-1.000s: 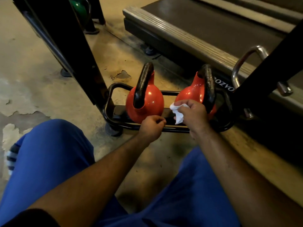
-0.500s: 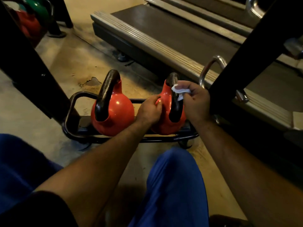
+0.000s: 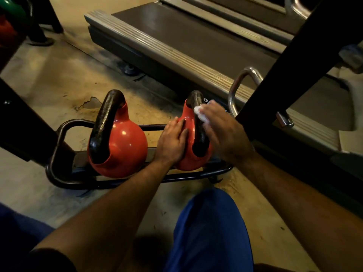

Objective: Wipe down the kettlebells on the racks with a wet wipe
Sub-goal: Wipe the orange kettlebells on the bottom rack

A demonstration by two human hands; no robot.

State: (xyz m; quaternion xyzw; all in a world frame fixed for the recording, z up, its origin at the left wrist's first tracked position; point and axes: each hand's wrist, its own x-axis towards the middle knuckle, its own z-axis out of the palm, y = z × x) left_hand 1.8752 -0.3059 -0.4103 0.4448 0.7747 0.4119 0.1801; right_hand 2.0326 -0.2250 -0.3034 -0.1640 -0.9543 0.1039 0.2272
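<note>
- So, we're low to the floor (image 3: 49,79) in front of a black tubular rack (image 3: 59,154) with two red kettlebells sitting side by side in it, each with a dark handle standing upright.
- The right kettlebell (image 3: 188,158) sits around 12 o'clock from our blue-trousered knee (image 3: 210,222), pretty much dead center in the view.
- Our left hand (image 3: 172,142) lies flat against that bell's left side, fingers straight and together, pressing on the red shell rather than wrapping around anything.
- Our right hand (image 3: 224,132) is on the other side of the same bell, near the top of its handle (image 3: 198,126). It's a bit blurred, but the fingers are bunched on the white wet wipe (image 3: 200,113), which is pressed against the upper right of the handle.
- The left kettlebell (image 3: 121,148) is at 9 o'clock from the one we're holding, just beside it, with neither hand on it.
- Off at 12 to 1 o'clock past the rack there's a treadmill deck (image 3: 196,42) with ribbed grey side rails.
- A thick black upright post (image 3: 284,65) cuts across at 2 o'clock, with a chrome loop handle (image 3: 235,87) right next to it.
- Way up at 10 o'clock, the corner shows a green kettlebell (image 3: 11,8), mostly cut off.
</note>
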